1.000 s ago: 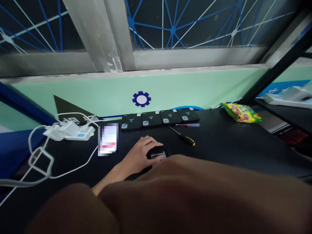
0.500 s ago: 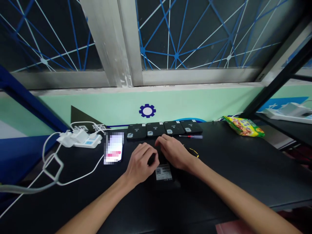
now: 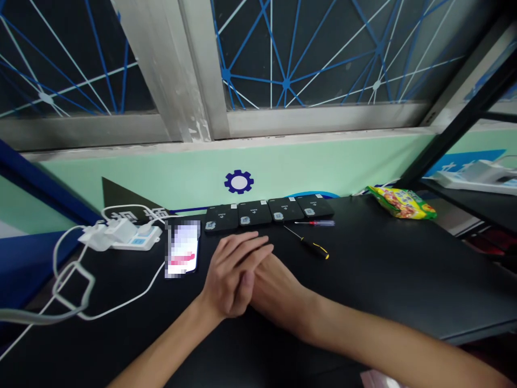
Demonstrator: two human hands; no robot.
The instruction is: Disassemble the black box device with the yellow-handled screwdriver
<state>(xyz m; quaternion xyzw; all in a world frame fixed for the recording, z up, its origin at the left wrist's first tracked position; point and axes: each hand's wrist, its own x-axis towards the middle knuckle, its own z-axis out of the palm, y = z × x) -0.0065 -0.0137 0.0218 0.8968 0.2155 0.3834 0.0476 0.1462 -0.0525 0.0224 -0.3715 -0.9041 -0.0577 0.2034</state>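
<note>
My left hand [image 3: 234, 272] lies across my right hand [image 3: 269, 277], its fingers stretched out and side by side, its thumb bent down toward the right wrist. No object shows in the left hand. The fingers of my right hand are hidden behind the left, so what they hold, if anything, cannot be seen. Nearest to the hands, a black-and-yellow screwdriver [image 3: 315, 248] rests on the black table [image 3: 388, 280]. Behind it lies a smaller screwdriver [image 3: 321, 223] with a clear, red and blue handle. Several flat black boxes [image 3: 254, 213] with small white stickers stand in a row along the wall.
Left of the hands lies a phone [image 3: 183, 250] with a lit, blurred screen. Beyond it, a white power strip [image 3: 139, 238] carries plugs and loose white cables [image 3: 121, 311]. A yellow-green snack bag [image 3: 404, 203] sits at the back right, near a black shelf frame [image 3: 448, 129].
The hands have come together, left over right. The labelled black box between them is now out of sight. The black-and-yellow screwdriver has come into fuller view. The camera view has shifted slightly.
</note>
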